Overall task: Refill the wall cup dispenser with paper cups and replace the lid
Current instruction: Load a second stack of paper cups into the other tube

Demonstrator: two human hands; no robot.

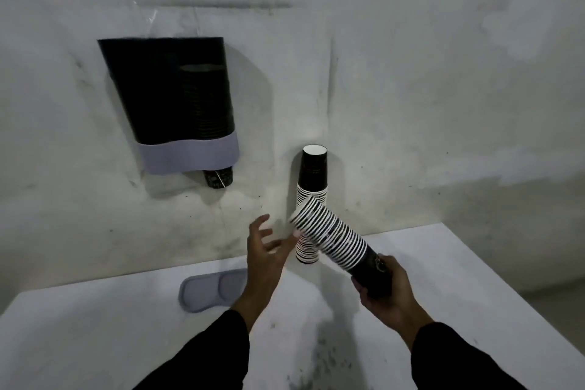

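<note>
We see the worktop point(443, 263) below the wall dispenser point(171, 92), whose top is uncovered and whose right tube holds dark cups; the grey lid point(210, 293) lies flat on the worktop, below the dispenser. Right of the dispenser an upright cup stack point(311, 199) stands against the wall. Our right hand point(384, 290) closes its grip on the dark base end of a held cup stack point(332, 239), its long axis slanting up-left toward the dispenser. Our left hand point(266, 250) reaches forward, fingers spread wide, holding nothing, just beside the stack's rim end.
</note>
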